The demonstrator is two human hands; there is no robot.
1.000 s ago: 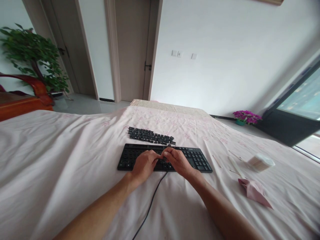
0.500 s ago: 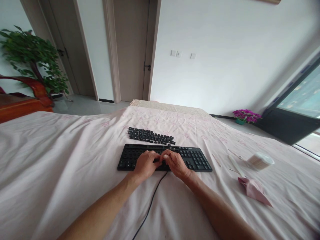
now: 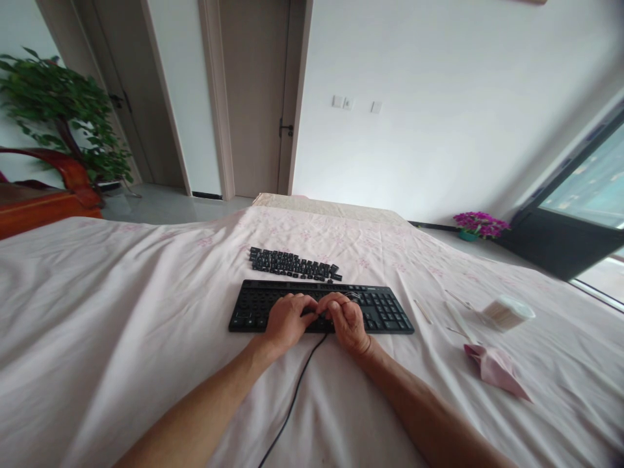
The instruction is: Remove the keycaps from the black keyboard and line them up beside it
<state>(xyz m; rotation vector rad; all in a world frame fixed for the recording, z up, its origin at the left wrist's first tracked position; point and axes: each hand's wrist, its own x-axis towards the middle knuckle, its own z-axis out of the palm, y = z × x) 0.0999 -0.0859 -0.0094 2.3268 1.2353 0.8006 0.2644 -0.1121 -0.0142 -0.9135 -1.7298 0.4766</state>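
Observation:
A black computer keyboard (image 3: pixel 385 309) lies flat on the cloth, many of its left-side keycaps gone. My left hand (image 3: pixel 287 318) rests over its middle, thumb and fingers closed together; whatever they pinch is too small to make out. Beside it, nearly touching, my right hand (image 3: pixel 347 320) is curled over the keys. Thin bright wires of what looks like a keycap puller (image 3: pixel 353 296) stick out from its far side, so its fingers are closed on that. Loose black keycaps (image 3: pixel 292 264) lie in rows just beyond the keyboard.
A pink-white cloth (image 3: pixel 195 390) covers the table. Right of the keyboard lie a cotton swab (image 3: pixel 423 312), a tub of swabs (image 3: pixel 507 313) and a folded pink cloth (image 3: pixel 497 372). The keyboard's cable (image 3: pixel 295 396) runs toward me.
My right hand has turned and shifted slightly right, and the wires in it now point further right. My left hand stays almost in place over the keyboard.

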